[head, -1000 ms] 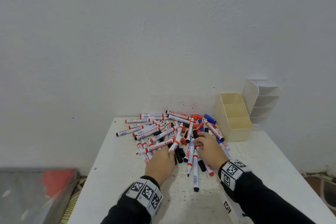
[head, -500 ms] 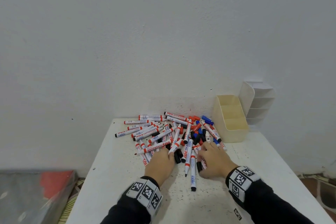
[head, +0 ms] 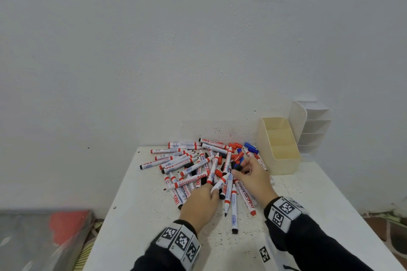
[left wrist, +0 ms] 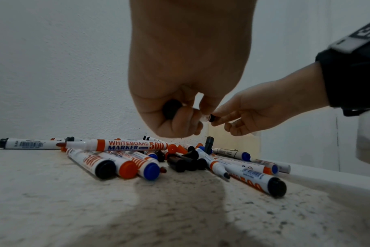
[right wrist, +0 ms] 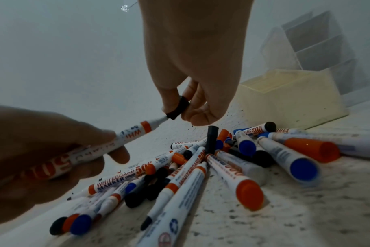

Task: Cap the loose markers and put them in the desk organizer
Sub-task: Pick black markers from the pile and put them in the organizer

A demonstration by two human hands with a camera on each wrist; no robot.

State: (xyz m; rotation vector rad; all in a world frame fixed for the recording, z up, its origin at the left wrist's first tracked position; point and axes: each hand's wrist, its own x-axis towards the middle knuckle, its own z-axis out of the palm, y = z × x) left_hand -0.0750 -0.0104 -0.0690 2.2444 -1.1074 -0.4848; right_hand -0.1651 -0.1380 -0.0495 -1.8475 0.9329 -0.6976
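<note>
Near edge of bench (head: 136,222): both wrists w/ tag bands. Left hand (head: 201,203) is curled round a marker (right wrist: 125,137) mid-barrel, bare tip aimed right and up. Right hand (head: 255,179) pinches a black cap (right wrist: 178,107) betw. thumb and fingers, its open end right at the tip, not yet pushed home as far as I can tell.

Just beyond, centre of bench: pile (head: 198,165) of uncapped markers and loose caps, red, blue, black, crossed over each other. One black cap stands upright in it.

Far right: cream organizer (head: 277,160), 3 stepped slots, nothing in them; a white one (head: 312,125) behind it.

Handling, my read: markers are light, stiff, smooth plastic, round so they roll and slide off the heap. Best held mid-barrel, clear of the wet tip. Caps are small and slick; pinch by the sides, line up straight, push till it seats. Match cap colour to end plug.
</note>
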